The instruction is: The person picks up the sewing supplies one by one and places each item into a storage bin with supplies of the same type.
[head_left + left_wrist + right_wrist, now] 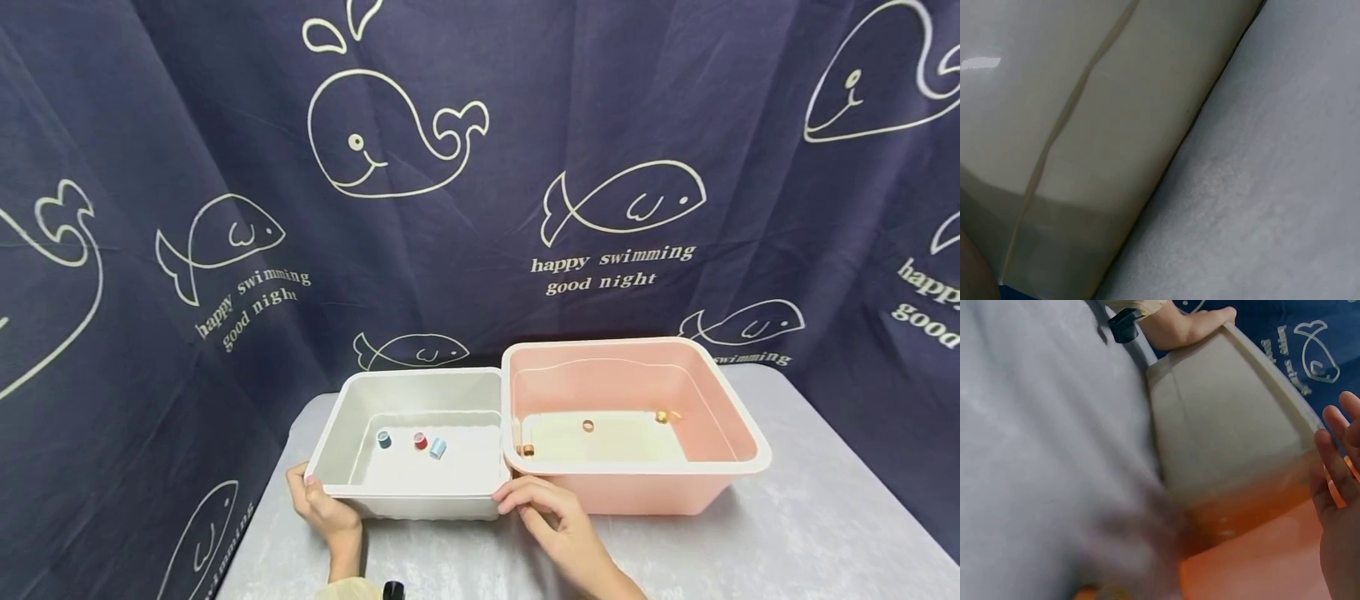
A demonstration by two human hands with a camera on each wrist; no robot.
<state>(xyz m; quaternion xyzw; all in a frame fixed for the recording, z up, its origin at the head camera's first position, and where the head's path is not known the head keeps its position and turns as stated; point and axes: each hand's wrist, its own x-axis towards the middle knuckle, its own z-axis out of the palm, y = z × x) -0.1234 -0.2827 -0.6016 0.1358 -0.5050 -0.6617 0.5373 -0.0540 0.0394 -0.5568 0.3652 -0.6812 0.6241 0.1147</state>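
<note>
A white plastic bin point(427, 507) stands on the table at left of centre, with a small dark blue cylinder point(384, 439), a red one point(420, 441) and a light blue one point(438, 448) on its floor; they look like thread spools. My left hand point(326, 512) grips its front left corner, thumb at the rim and fingers along the outer side. At the front right corner, my right hand point(558, 525) touches the rim with extended fingers, beside the pink bin point(637, 492). In the right wrist view its fingers point(1338, 469) look spread and relaxed.
Against the white bin's right side stands the taller pink bin, holding copper-coloured rings point(588, 426) and a small gold piece point(662, 416). A grey cloth covers the table point(810, 517). A dark blue curtain point(495, 275) hangs close behind and at both sides.
</note>
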